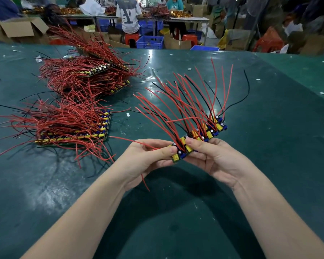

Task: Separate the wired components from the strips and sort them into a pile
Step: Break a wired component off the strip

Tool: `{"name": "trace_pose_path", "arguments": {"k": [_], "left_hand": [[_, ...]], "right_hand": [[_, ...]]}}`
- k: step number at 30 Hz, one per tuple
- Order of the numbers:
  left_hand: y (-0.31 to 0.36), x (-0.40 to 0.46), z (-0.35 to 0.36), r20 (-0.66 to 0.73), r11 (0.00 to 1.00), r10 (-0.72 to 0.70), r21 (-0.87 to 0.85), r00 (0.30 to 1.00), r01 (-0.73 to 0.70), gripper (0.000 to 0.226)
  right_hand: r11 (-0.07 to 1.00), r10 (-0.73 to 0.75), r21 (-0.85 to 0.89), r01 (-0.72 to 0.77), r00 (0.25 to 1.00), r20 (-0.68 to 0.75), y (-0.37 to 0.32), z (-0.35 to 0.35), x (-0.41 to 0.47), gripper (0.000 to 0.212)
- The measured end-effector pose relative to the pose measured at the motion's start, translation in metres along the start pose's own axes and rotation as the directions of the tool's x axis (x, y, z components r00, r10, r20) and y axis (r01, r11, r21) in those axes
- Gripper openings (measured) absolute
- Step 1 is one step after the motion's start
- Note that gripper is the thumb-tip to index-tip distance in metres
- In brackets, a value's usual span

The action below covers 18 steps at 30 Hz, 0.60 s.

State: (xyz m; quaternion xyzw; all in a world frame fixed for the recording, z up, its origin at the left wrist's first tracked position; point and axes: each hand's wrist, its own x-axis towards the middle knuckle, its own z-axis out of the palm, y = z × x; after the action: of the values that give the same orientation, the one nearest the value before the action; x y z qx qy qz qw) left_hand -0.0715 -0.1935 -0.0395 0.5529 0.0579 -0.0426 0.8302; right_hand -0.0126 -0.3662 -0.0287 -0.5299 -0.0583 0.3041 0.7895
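Pinching the strip (198, 138) at its near end, left hand (148, 156) and right hand (211, 157) thumbs adjacent, best snapped close against the joint.

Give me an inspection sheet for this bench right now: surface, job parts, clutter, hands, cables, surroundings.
Surface: green table, scuffed and shiny.
Job's things: held strip of wired components, above the table; near stack and far heap of wired strips at left.
Clutter: small white scraps scattered about.
Grippers: left hand pinches the strip's near end; right hand grips beside it.
Cables: red and black wires fan up from the strip.
Surroundings: blue crate, cardboard boxes, other workers at benches.
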Motion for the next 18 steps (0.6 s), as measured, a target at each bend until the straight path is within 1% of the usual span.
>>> {"name": "trace_pose_path", "arguments": {"k": [2,5,7,10,12,15,18], "left_hand": [[0.000,0.000,0.000,0.005,1.000,-0.006,-0.012,1.000,0.007,0.016],[-0.001,-0.002,0.002,0.068,0.997,0.004,-0.075,0.998,0.001,0.012],[-0.001,-0.002,0.003,0.080,0.995,0.021,-0.100,0.997,-0.013,0.011],[0.000,0.000,0.003,0.034,0.994,0.023,-0.104,0.999,-0.020,0.010],[0.002,0.001,0.003,-0.017,0.993,0.014,-0.117,1.000,-0.016,0.008],[0.006,0.002,0.001,-0.087,0.988,0.032,-0.145,0.996,-0.045,0.015],[0.012,0.001,-0.001,-0.101,0.961,0.042,-0.270,0.994,-0.068,0.019]], "right_hand": [[1.000,0.006,0.000,-0.006,1.000,0.008,0.000,0.000,0.000,0.016],[0.999,0.034,0.032,-0.035,0.999,0.019,-0.001,0.000,-0.001,0.011],[0.998,0.025,0.057,-0.026,1.000,0.012,-0.002,-0.001,-0.001,0.009],[1.000,-0.004,0.021,0.004,1.000,-0.002,-0.004,-0.004,0.001,0.010],[1.000,-0.004,-0.022,0.003,0.999,-0.042,-0.005,-0.005,0.003,0.011],[0.999,0.019,-0.041,-0.024,0.994,-0.107,-0.005,-0.008,0.005,0.016],[0.995,0.057,-0.066,-0.069,0.985,-0.164,-0.002,-0.011,0.009,0.024]]}}
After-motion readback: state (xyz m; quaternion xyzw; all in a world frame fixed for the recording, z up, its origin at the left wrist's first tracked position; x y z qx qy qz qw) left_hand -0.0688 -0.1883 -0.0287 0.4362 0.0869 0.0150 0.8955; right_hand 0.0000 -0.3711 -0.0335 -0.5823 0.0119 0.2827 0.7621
